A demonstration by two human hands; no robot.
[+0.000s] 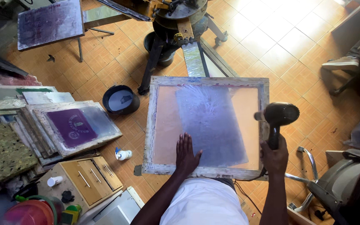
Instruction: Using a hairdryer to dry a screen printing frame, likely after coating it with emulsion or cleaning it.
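Observation:
A wooden-framed printing screen (207, 81) with see-through mesh and a grey coated patch in its middle is held level in front of me. My left hand (186, 155) lies flat on the mesh near the frame's near edge, fingers spread. My right hand (274, 156) grips the handle of a black hair dryer (281, 114), whose nozzle points left over the screen's right side. A black cord hangs from the dryer handle below the frame.
A screen-printing press (176, 25) stands beyond the frame on an orange tiled floor. Stacked screens (69, 127) lean at left, with a black bucket (121, 100), a white bottle (123, 154) and a small wooden cabinet (89, 179). A chair (342, 187) stands at right.

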